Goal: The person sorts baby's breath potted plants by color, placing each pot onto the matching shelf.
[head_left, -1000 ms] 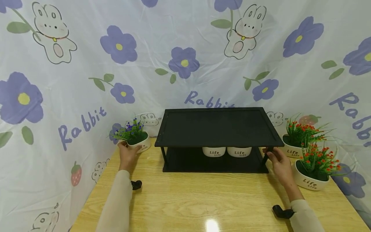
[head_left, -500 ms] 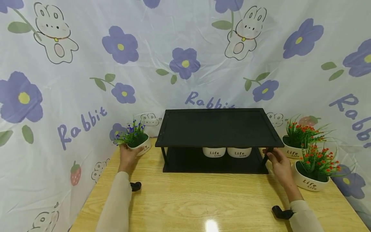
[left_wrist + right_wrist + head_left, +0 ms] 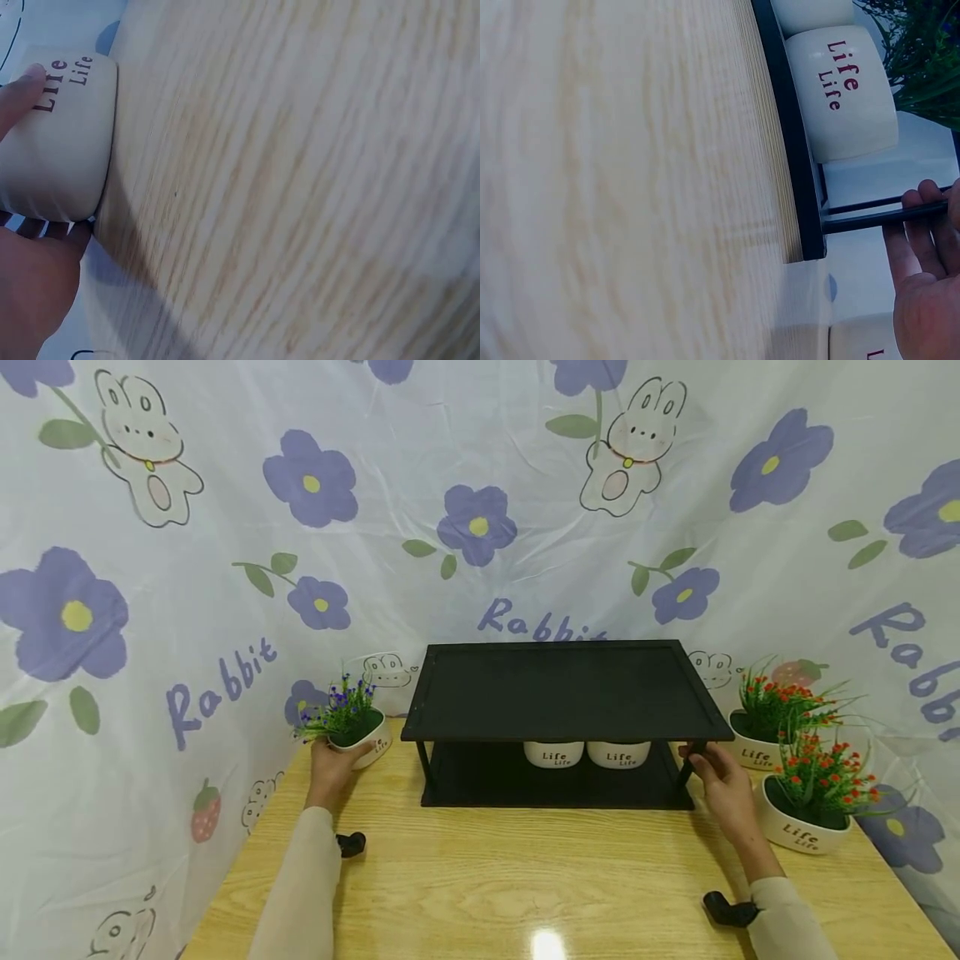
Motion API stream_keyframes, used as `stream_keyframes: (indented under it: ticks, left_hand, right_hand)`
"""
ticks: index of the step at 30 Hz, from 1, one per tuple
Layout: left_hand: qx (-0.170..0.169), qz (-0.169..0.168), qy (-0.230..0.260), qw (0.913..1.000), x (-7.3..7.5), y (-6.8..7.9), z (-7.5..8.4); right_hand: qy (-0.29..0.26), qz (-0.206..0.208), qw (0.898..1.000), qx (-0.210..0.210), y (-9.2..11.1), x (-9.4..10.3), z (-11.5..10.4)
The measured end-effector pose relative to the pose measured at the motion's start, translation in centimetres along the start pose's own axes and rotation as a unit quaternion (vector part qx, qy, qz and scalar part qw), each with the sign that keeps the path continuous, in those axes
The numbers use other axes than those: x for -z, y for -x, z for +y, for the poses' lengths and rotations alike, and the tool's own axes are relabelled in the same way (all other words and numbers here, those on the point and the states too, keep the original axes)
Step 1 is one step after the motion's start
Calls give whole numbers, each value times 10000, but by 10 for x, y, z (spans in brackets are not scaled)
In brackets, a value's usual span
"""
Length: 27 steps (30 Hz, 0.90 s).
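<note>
Left fingers (image 3: pixel 78 237) grip a smooth, rounded pot (image 3: pixel 56 154).

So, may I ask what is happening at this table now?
Someone's left hand holds a pot with purple flowers, left of a black shelf; I cannot tell if the pot is lifted. The right hand grips the shelf's front right post. Two more pots stand on the lower board, and two with red flowers stand to its right on the table.
</note>
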<state>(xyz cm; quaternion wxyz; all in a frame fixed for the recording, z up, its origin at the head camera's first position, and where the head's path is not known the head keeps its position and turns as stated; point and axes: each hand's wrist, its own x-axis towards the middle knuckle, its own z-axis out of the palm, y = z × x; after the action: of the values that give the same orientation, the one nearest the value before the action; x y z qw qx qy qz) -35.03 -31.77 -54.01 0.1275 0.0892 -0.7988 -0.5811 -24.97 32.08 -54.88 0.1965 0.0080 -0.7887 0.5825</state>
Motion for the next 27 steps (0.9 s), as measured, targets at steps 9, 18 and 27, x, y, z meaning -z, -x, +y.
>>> stream_keyframes:
  ticks: [9,18,27]
  left_hand:
    - [440,-227,-19,9988,7,0,-1]
    - [613,-509,-366,9961,15,8,13]
    - [553,-627,-234,9962,23,13,20]
  right_hand:
    - [71,-13,10000,-25,0,0,-5]
    - [341,-5,9994,-52,-1,0,-8]
    - [410,-15,9992,-30,-1,-1,-8]
